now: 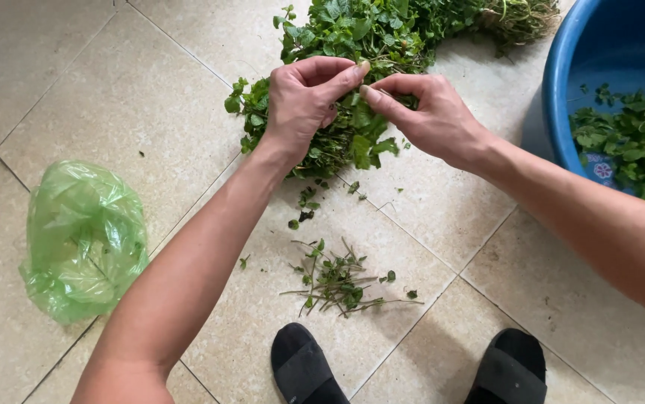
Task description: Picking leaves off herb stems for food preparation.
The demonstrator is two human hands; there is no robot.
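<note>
My left hand [304, 101] grips a bunch of green leafy herbs [352, 138], held above the tiled floor. My right hand [427, 112] pinches a thin sprig at the top of that same bunch, fingertips almost touching the left thumb. Behind both hands lies a larger heap of the same herbs [382, 26]. Picked leaves [633, 146] float in a blue basin [562, 82] at the right.
A small pile of bare stems and scraps [337, 280] lies on the beige tiled floor [113, 97] in front of my two black slippers [304, 366]. A crumpled green plastic bag [83, 239] sits at the left.
</note>
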